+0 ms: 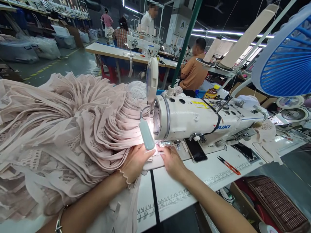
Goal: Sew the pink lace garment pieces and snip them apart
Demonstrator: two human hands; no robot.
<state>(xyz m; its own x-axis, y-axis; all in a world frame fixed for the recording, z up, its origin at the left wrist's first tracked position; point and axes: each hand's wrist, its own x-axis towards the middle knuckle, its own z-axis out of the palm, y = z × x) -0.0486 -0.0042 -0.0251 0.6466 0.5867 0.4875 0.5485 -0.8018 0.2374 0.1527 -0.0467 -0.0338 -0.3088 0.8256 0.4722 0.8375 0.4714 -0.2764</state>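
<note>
A white sewing machine [187, 118] stands in front of me, its needle area brightly lit. My left hand [134, 161] is at the left of the needle area, its thumb and fingers closed on pale pink fabric [128, 150]. A grey-green lamp [146, 134] covers part of its fingertips. Just right of the needle, my right hand [173, 161] pinches a small edge of the same pale fabric with bent fingers. The needle itself is lost in the glare. A large heap of pink lace-trimmed garment pieces [73, 119] lies left of the machine, against my left forearm.
A black phone [196, 150] and orange-handled thread snips [228, 165] lie right of my right hand. Thread cones [247, 35] and a blue fan [286, 55] stand above the machine. Below the table edge is a brown woven seat [277, 204]. Several people work beyond.
</note>
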